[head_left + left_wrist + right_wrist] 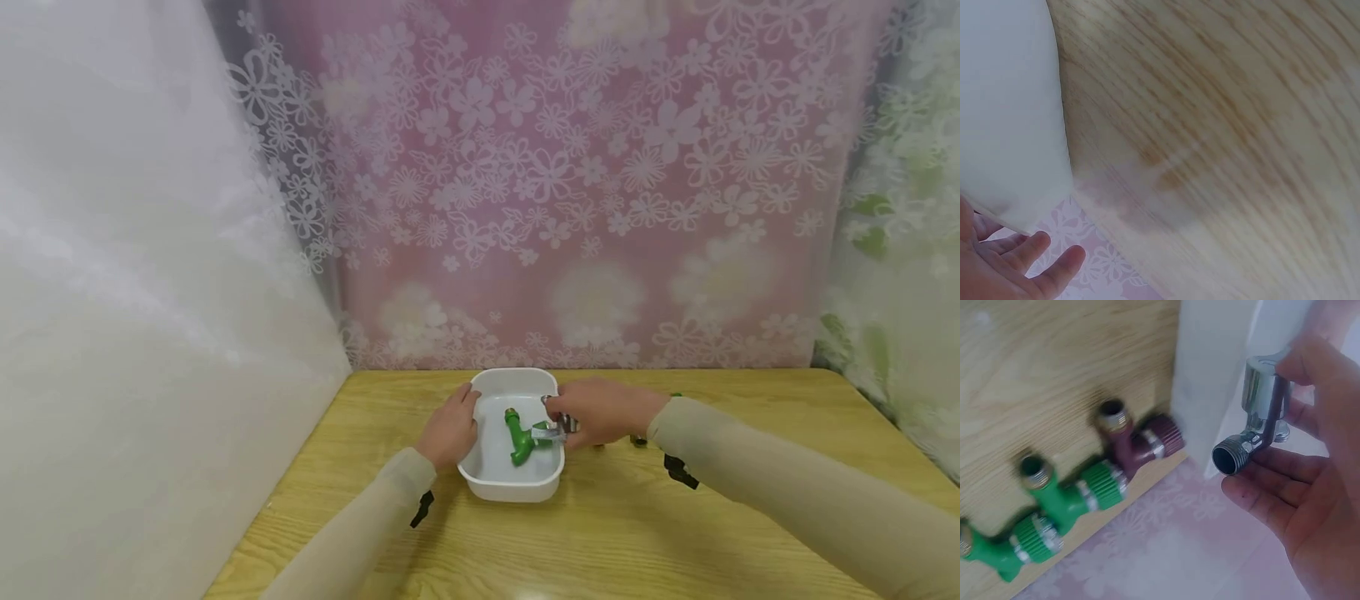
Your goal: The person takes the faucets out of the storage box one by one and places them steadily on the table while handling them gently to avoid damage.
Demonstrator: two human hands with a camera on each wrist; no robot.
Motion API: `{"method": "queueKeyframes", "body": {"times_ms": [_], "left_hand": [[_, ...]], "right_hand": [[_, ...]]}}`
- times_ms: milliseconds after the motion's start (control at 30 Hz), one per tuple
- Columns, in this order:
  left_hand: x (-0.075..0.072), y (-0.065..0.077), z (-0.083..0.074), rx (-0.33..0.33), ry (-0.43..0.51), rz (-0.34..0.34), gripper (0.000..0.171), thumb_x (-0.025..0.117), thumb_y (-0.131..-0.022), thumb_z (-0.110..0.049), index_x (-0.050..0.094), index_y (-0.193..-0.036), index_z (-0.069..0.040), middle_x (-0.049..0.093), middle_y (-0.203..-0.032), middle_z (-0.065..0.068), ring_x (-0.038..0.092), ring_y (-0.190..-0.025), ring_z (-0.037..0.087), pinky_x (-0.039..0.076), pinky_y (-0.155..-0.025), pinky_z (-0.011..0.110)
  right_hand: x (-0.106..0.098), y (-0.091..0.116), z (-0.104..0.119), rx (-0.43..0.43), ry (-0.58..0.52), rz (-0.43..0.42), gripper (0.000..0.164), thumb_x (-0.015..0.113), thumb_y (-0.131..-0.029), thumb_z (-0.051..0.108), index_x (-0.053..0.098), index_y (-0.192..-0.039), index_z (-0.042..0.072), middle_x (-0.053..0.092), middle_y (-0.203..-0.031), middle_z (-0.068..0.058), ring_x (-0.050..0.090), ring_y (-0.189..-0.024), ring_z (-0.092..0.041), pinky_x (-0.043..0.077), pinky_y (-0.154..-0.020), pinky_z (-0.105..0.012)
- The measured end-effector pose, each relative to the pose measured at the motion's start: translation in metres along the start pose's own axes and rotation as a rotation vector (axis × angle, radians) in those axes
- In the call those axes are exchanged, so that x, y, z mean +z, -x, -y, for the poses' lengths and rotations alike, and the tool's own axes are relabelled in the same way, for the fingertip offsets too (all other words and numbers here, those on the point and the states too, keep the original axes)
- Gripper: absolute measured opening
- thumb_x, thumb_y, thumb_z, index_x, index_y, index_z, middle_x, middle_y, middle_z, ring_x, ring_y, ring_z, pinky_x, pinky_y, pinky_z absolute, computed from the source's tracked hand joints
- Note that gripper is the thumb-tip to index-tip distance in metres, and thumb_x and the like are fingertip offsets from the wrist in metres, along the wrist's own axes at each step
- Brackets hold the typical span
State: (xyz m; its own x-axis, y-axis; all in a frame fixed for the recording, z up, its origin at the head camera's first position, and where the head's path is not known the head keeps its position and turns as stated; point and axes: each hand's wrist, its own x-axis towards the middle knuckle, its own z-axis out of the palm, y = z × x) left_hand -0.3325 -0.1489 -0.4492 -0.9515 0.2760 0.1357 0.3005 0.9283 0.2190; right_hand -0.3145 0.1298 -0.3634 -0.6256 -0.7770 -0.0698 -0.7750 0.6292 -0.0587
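Wood-grain counter (675, 542) | white basin (510, 493) is sitting near far edge | maroon tap (1124, 453), two green taps (1065, 507) are lying nearby

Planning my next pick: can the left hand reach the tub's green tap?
Probably yes: the left hand touches the tub, and the right hand crowds only one end of the green tap.

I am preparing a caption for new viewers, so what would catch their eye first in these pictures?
Probably the bright green tap, lying inside the white tub on the wooden table. Next, the shiny chrome tap in the right grip, at the tub's right side. Then the pink flowered backdrop, rising behind the table.
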Motion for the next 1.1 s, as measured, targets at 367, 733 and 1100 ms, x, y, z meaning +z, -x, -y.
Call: {"method": "queueKeyframes", "body": {"times_ms": [367, 733, 1100], "left_hand": [[0.001, 0.0, 0.0, -0.002, -0.021, 0.0, 0.046, 0.047, -0.104, -0.016, 0.046, -0.148, -0.005, 0.036, -0.16, 0.016, 0.042, -0.144, 0.031, 0.043, -0.114, 0.048], [-0.001, -0.002, 0.0, 0.007, -0.015, -0.001, 0.047, 0.049, -0.103, -0.017, 0.045, -0.149, -0.005, 0.036, -0.16, 0.016, 0.042, -0.144, 0.032, 0.042, -0.115, 0.048], [0.001, 0.0, 0.001, 0.02, -0.009, -0.008, 0.047, 0.051, -0.103, -0.016, 0.045, -0.148, -0.004, 0.036, -0.16, 0.017, 0.042, -0.143, 0.034, 0.045, -0.111, 0.052]], "right_hand": [[0.005, 0.048, -0.03, 0.13, -0.006, -0.002, 0.029, 0.076, -0.087, 0.033, 0.067, -0.111, 0.022, 0.063, -0.098, 0.007, 0.055, -0.078, -0.007, 0.05, -0.066, -0.031], [0.008, 0.099, -0.065, 0.18, -0.03, -0.052, 0.017, 0.071, -0.091, 0.027, 0.062, -0.104, 0.021, 0.06, -0.094, 0.006, 0.048, -0.071, -0.004, 0.042, -0.06, -0.029], [0.024, 0.132, -0.107, 0.283, -0.072, -0.064, 0.021, 0.074, -0.09, 0.033, 0.063, -0.103, 0.02, 0.063, -0.095, 0.007, 0.058, -0.078, -0.006, 0.05, -0.063, -0.032]]}}
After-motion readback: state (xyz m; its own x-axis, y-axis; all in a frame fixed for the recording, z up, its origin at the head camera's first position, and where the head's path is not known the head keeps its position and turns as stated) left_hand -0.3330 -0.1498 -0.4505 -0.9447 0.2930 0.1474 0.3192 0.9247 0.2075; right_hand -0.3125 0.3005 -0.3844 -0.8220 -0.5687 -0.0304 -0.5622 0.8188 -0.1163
